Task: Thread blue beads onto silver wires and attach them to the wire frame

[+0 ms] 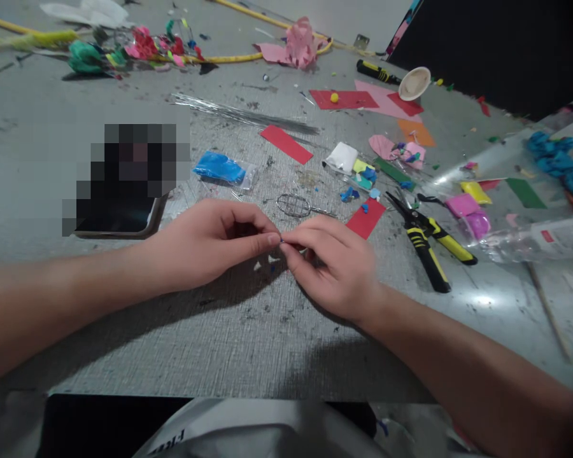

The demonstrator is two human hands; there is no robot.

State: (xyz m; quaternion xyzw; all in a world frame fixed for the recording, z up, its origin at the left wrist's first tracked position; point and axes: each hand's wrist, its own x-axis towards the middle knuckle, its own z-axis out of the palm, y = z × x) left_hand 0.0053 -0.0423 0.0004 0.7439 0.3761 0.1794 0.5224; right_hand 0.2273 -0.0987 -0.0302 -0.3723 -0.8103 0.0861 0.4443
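Note:
My left hand [214, 242] and my right hand [334, 264] meet fingertip to fingertip above the table, each closed in a pinch. Between the fingertips shows a tiny dark bluish speck, too small to name. Just beyond the fingers lies a small wire piece shaped like a racket [293, 205], with a crossed grid inside its loop. Small pale and blue scraps [273, 259] are on the table under the hands. A bag of blue clay [219, 168] sits beyond my left hand. A red paper strip [367, 218] lies past my right knuckles.
Black-and-yellow pliers [423, 238] lie opened at right, near a clear plastic bottle [539, 238]. A phone [119, 203], partly pixelated, stands at left. Behind are thin metal wires [248, 116], a white clay packet [342, 158] and a yellow cord [233, 59].

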